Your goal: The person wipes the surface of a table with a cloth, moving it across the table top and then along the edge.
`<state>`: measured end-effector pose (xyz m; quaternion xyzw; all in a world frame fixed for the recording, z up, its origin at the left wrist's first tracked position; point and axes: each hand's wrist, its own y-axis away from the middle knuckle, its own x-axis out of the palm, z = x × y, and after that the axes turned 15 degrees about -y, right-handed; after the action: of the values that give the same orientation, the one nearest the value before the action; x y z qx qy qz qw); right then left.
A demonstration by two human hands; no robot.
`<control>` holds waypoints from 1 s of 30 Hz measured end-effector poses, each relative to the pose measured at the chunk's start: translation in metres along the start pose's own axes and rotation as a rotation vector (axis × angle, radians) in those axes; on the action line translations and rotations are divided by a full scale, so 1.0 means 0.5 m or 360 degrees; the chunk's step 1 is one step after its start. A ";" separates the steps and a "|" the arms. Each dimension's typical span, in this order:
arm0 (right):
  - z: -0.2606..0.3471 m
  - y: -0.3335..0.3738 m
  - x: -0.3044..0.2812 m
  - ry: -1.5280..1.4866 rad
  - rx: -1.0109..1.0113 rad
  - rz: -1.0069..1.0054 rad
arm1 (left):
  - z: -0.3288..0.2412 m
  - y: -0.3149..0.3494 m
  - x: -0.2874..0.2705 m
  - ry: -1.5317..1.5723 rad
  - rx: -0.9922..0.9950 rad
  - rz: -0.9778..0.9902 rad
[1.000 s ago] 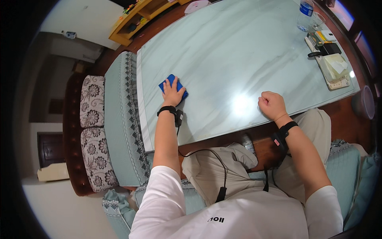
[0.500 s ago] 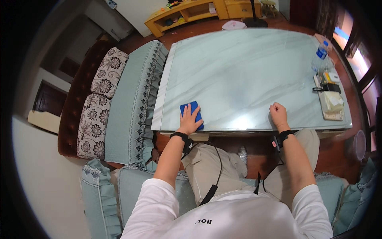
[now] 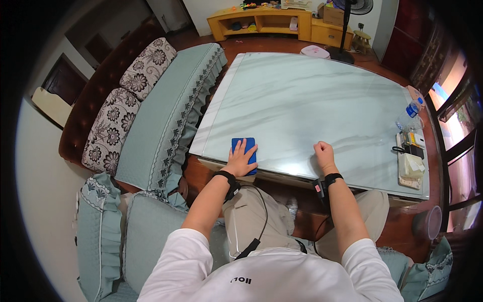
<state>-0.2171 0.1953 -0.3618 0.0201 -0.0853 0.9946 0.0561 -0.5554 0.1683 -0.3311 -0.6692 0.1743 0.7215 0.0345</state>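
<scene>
My left hand (image 3: 239, 161) lies flat with spread fingers on a folded blue cloth (image 3: 250, 141), near the front left edge of a marbled, glass-topped table (image 3: 302, 95). The palm and fingers cover much of the cloth. My right hand (image 3: 325, 155) is closed in a fist and rests on the tabletop near its front edge, apart from the cloth. Nothing shows between its fingers. Black bands with small devices and cables are on both wrists.
On the table's right side stand a water bottle (image 3: 410, 113) with a blue label and a tray with a tissue pack (image 3: 411, 165) and small items. A sofa (image 3: 151, 110) runs along the left. Beyond are a wooden cabinet (image 3: 304, 25) and a fan (image 3: 346, 30). A bin (image 3: 427, 222) stands right.
The view has turned and tilted, so the table appears lower and slanted. My left hand stays flat on the cloth, which looks straighter now. My right hand remains a fist on the table.
</scene>
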 end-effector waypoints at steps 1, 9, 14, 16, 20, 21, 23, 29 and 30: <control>-0.005 0.000 -0.006 0.0010 0.0003 -0.0028 | 0.001 -0.002 -0.005 0.0011 0.0023 0.0004; -0.018 0.006 -0.010 0.0108 -0.0030 -0.0067 | 0.012 -0.081 -0.020 0.0045 0.0028 -0.0012; 0.003 0.018 0.011 0.0188 -0.0050 -0.0027 | 0.037 -0.154 -0.037 -0.0017 -0.0079 0.0025; 0.012 0.019 0.014 0.0261 -0.0034 -0.0020 | 0.040 -0.185 -0.053 0.0012 -0.0111 0.0063; 0.017 0.023 0.019 0.0286 0.0006 -0.0020 | 0.060 -0.254 -0.058 -0.0029 -0.0149 0.0000; 0.018 0.024 0.018 0.0336 -0.0008 -0.0015 | 0.062 -0.272 -0.061 -0.0015 -0.0159 -0.0013; 0.021 0.025 0.019 0.0385 -0.0011 -0.0027 | 0.067 -0.308 -0.069 0.0017 -0.0193 -0.0016; 0.031 0.028 0.022 0.0515 -0.0050 -0.0028 | 0.089 -0.414 -0.082 0.0007 -0.0284 -0.0026; 0.030 0.029 0.022 0.0538 -0.0063 -0.0013 | 0.092 -0.431 -0.083 0.0009 -0.0300 -0.0026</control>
<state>-0.2292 0.1796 -0.3487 -0.1483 -0.0941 0.9817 0.0741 -0.5342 0.3915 -0.3329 -0.6730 0.1002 0.7325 -0.0233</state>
